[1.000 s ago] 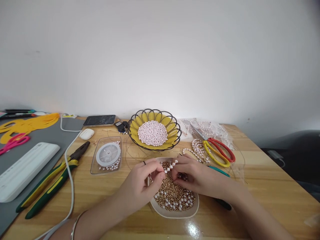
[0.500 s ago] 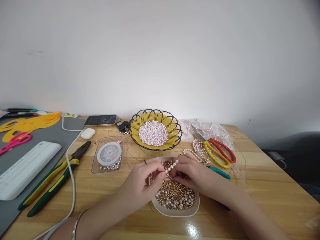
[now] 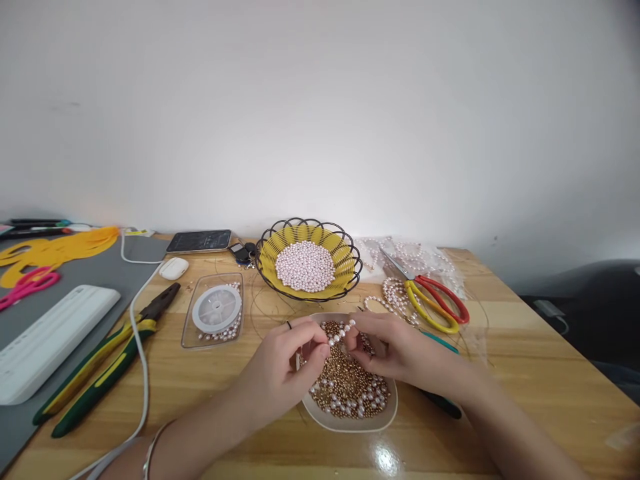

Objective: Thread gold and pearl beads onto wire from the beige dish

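A short strand of white pearl beads (image 3: pixel 341 333) is pinched at its lower end between the thumb and forefinger of my left hand (image 3: pixel 293 357). At the strand's upper end are the curled fingers of my right hand (image 3: pixel 387 340); whatever they grip is hidden. Both hands hover over a cream dish (image 3: pixel 345 427). Small gold beads (image 3: pixel 350 377) fill it, with larger white pearls (image 3: pixel 357 405) among them toward the near side. Behind the hands stands a yellow woven basket (image 3: pixel 345 273) with a black looped rim, holding many pale pink pearls (image 3: pixel 305 267).
Red-and-yellow-handled scissors (image 3: pixel 435 303) lie right, by bead strings (image 3: pixel 395 297) and plastic bags (image 3: pixel 425 257). A teal-handled tool (image 3: pixel 443 341) is partly under my right arm. Left are a thread spool (image 3: pixel 216 309) in a clear box, green-yellow pliers (image 3: pixel 110 367), a white cable (image 3: pixel 143 353) and a phone (image 3: pixel 199 241).
My right hand has shifted slightly, its thumb and fingers a little more apart below the strand. My left hand keeps its pinch. The whole view has moved a little.
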A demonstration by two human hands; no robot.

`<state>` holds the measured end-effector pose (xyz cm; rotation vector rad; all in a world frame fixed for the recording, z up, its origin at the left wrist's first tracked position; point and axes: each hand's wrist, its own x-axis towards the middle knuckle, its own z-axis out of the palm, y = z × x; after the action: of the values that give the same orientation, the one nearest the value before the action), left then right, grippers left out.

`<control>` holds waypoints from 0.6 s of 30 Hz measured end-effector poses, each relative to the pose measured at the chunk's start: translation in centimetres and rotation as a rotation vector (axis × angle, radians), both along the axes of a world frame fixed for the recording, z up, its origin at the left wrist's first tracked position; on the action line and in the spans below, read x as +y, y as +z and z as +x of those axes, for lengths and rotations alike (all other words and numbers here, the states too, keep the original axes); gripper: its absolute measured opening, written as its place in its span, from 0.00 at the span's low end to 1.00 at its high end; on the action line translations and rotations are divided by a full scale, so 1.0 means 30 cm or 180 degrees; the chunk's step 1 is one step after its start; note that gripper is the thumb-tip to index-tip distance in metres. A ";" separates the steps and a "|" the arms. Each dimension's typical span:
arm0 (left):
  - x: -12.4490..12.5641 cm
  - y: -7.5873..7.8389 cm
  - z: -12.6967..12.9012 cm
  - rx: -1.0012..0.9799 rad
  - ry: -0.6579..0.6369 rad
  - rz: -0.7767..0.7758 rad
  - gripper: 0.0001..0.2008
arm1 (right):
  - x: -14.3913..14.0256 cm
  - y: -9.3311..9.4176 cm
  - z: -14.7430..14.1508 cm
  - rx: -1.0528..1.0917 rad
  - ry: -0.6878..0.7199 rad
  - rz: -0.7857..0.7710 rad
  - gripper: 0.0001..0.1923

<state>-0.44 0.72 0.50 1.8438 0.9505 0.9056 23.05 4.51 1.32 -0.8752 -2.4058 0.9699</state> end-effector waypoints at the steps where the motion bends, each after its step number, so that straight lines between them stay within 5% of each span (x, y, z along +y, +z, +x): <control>1: 0.000 0.000 0.000 0.0004 0.0001 -0.0009 0.09 | -0.002 0.001 -0.002 0.0036 0.0023 -0.0084 0.09; 9: 0.005 0.000 0.003 -0.0021 -0.0006 0.0004 0.09 | -0.017 0.008 -0.010 0.0259 -0.0032 -0.0512 0.05; 18: 0.003 -0.004 -0.001 -0.0044 -0.0047 0.0036 0.08 | -0.035 -0.013 -0.023 0.0260 0.0045 -0.0661 0.13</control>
<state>-0.47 0.80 0.37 1.8493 0.9240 0.9155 22.37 3.46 0.93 -0.8718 -2.2748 1.2535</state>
